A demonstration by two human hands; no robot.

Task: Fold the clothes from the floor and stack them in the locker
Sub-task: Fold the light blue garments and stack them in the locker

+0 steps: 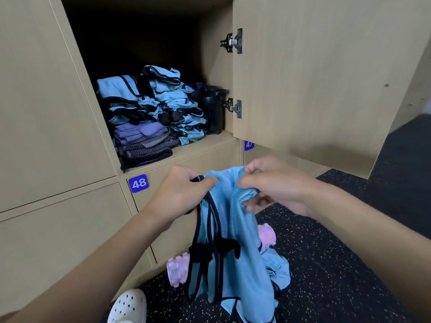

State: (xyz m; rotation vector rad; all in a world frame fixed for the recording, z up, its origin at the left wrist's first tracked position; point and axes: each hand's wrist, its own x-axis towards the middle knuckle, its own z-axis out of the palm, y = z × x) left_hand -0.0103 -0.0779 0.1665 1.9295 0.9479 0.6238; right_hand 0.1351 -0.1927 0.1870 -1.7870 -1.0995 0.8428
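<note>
Blue bib [240, 231]: top edge gripped by left hand [179, 194] and right hand [279, 187], below locker [207, 145].

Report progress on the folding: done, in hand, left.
Done: stacks of folded light blue and purple clothes sit in the open wooden locker. In hand: the left hand and right hand grip an unfolded light blue vest with black trim. Left: fold and stack it, then the crumpled blue cloth on the floor.

Pink foam roller [177, 271] beside white clog [128, 306].
</note>
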